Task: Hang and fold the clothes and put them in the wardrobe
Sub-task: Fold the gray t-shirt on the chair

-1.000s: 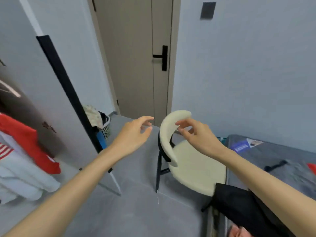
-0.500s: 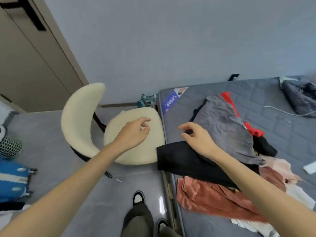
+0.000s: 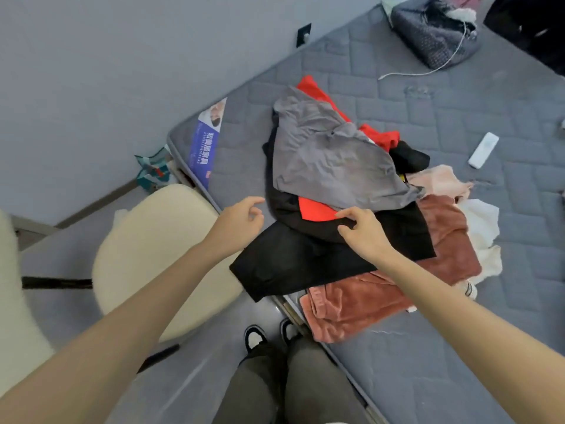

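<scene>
Bed: a grey quilted mattress [image 3: 458,117] fills the right of your view, with a blue label [image 3: 204,145] at its far-left corner.
Clothes: the pile of clothes [image 3: 394,228] lies on the mattress near its left edge. A grey garment [image 3: 324,148] is on top, with a red garment [image 3: 318,90] showing at its far side. A black garment [image 3: 290,261] overhangs the near edge, and a rust-pink garment [image 3: 367,304] lies just right of it.
Left hand: your left hand [image 3: 241,220] hovers just left of the black garment, fingers loosely curled and holding nothing.
Right hand: your right hand [image 3: 363,237] is over the black garment. Its thumb and forefinger are slightly apart on the fabric, and you cannot tell whether any cloth is caught.
Chair: a cream chair [image 3: 159,249] stands on the grey floor [image 3: 183,384], its seat just beside the mattress.
Room: a grey-blue wall [image 3: 91,71] runs along the far left and carries a black socket [image 3: 304,33].
Far right: a grey bag [image 3: 437,32] and a white cable [image 3: 428,71] lie on the mattress.
</scene>
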Tool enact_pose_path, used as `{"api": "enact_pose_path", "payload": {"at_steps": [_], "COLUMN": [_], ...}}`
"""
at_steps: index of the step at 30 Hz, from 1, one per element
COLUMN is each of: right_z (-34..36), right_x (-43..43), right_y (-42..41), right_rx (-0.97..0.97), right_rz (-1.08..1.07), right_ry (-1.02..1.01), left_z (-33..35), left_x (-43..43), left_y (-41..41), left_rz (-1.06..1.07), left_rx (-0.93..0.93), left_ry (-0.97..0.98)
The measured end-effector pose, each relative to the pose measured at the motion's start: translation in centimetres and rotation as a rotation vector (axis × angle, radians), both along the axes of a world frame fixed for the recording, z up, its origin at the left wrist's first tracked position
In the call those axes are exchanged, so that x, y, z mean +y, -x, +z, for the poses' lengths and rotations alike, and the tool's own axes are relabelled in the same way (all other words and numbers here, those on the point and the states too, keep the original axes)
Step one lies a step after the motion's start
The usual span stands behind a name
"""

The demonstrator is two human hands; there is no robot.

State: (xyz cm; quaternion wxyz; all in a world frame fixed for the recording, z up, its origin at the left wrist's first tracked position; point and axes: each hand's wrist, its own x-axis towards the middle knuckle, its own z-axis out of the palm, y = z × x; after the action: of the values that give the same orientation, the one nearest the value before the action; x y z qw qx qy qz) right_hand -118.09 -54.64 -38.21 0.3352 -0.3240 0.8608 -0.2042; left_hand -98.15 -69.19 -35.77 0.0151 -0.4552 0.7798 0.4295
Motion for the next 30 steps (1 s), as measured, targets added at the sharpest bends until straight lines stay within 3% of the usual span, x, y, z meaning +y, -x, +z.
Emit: {"api": "enact_pose_path", "payload": {"at_steps": [9,14,18,20,23,25,27,30], "right_z": [-7.2,-11.7,-14.8,-16.0,-17.6,-18.2,-18.5,-17.9], "right_x": [-3.2,-4.8,-6.0,-6.6,-6.3,-5.8,-5.4,-5.2], "right_y": [8.7,13.7,16.3,17.1,17.8,17.7,17.2,16.6], "right_rx": [0.101,0.119,0.120,0.218,0.386,0.389,0.295,0.105], "right_rz": [-0.132,-0.075,0.032,0.109,0.129,0.103,0.064,-0.098], "right_ry": [-0.083,-0.155,-0.375,-0.432,-0.329,-0.239,-0.168,-0.006], "left_z": [-8.6,-13.4,-17.3,-19.0,-21.3,-22.3,-22.7,-21.6], "left_x": [-6.2,-9.1,-11.2,-11.9,-12.3,-12.4,-12.3,-11.4], "left_y": [10.4,16.1,20.6,22.5,24.4,24.7,24.1,22.3], "left_rz": [-0.073,-0.077,-0.040,-0.023,0.013,0.016,-0.010,-0.052], "left_rx": [-0.005,-0.022,-0.042,-0.061,-0.110,-0.179,-0.129,0.100], "left_ry": [-0.047,-0.032,-0.028,-0.018,-0.030,0.054,0.073,-0.042]}}
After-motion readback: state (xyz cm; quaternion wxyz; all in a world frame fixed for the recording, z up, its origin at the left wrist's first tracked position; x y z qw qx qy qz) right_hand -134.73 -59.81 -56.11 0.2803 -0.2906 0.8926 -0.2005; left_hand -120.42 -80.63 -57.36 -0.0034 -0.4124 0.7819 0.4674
